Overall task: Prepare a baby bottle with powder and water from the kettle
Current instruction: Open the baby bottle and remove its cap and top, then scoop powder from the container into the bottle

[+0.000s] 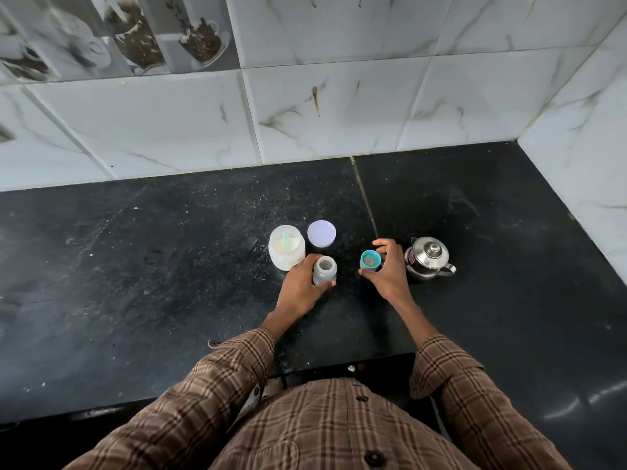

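A small translucent baby bottle (324, 270) stands upright and uncapped on the black counter (169, 266), with my left hand (302, 290) wrapped around its side. My right hand (390, 271) holds the bottle's teal screw cap (369, 260) by its rim, just right of the bottle. Behind the bottle stands an open clear jar of white powder (286, 247) with a pale green scoop inside. Its lilac lid (321, 233) lies flat beside it. A small steel kettle (428, 257) with its lid on sits right of my right hand.
White marble-look wall tiles (305, 113) rise behind the counter and along the right side, forming a corner at the far right. The counter's front edge (339, 364) is near my body.
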